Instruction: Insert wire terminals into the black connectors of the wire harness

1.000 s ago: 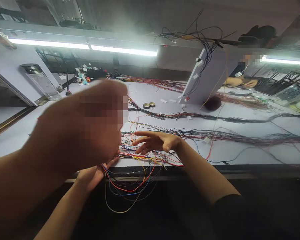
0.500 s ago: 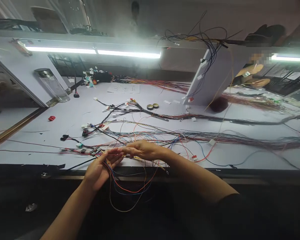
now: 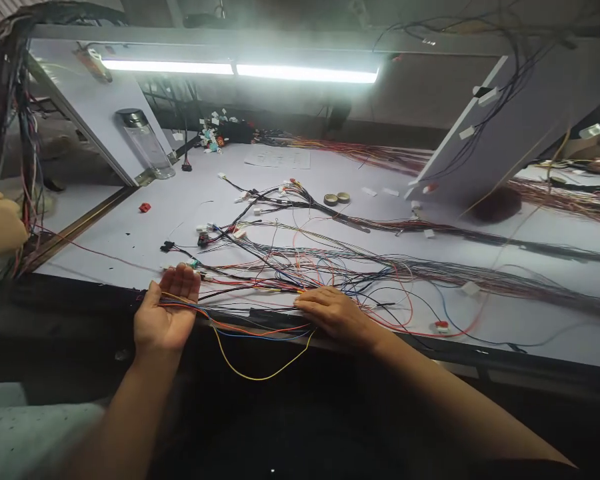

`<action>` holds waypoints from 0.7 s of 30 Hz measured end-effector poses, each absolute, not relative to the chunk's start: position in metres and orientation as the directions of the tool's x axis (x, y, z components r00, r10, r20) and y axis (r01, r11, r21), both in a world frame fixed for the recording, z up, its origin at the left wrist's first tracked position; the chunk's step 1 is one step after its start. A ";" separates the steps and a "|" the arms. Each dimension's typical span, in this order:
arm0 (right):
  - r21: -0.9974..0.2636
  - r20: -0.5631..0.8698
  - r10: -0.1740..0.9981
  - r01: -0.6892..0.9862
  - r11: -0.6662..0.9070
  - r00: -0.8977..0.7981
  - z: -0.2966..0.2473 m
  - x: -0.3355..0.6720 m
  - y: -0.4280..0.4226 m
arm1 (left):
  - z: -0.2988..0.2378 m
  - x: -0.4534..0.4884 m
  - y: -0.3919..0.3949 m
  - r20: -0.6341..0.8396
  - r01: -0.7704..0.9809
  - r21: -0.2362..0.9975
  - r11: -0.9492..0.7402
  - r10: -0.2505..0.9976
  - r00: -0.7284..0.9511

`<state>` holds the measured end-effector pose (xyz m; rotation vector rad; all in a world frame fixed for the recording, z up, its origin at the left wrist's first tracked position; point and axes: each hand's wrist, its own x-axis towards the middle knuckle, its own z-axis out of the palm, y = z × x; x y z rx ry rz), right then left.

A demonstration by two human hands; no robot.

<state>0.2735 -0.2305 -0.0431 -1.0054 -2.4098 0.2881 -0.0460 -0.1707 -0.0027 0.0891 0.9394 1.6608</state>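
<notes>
My left hand (image 3: 167,320) is palm up at the table's front edge, its fingers stretched out. A few loose wires (image 3: 185,303), orange, blue and yellow among them, lie across its palm beside the thumb. Farther right, my right hand (image 3: 335,313) is palm down with its fingers closed together over wires at the edge; the grip underneath is partly hidden. Between the hands a yellow wire (image 3: 257,379) sags in a loop below the edge. Just past my left fingertips lie small connectors, one of them green (image 3: 193,264).
Long wire bundles (image 3: 430,267) run rightward over the white table. Behind them lie a taped harness (image 3: 350,220), two tape rolls (image 3: 337,199) and a paper sheet (image 3: 277,157). A glass bottle (image 3: 150,143) stands by the left panel. Another person's hand (image 3: 0,225) is at far left.
My hands have moved apart: the left is now left of the wire ends with palm up, the right farther right along the wires. The view has shifted left, bringing in hanging cables.
</notes>
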 end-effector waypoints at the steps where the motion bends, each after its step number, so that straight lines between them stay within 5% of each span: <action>1: -0.377 0.381 0.708 0.600 0.706 -0.594 -0.044 0.275 -0.230 | -0.003 -0.048 -0.170 -0.397 -0.786 0.618 -0.027 0.852 -0.341; 11: -0.395 0.385 0.717 0.598 0.697 -0.581 -0.040 0.279 -0.232 | 0.011 -0.048 -0.171 -0.325 -0.729 0.684 -0.023 0.885 -0.333; 21: -0.407 0.487 0.843 0.794 0.452 -0.230 -0.034 0.336 -0.266 | -0.010 -0.060 -0.160 -0.363 -0.702 0.711 0.027 0.870 -0.335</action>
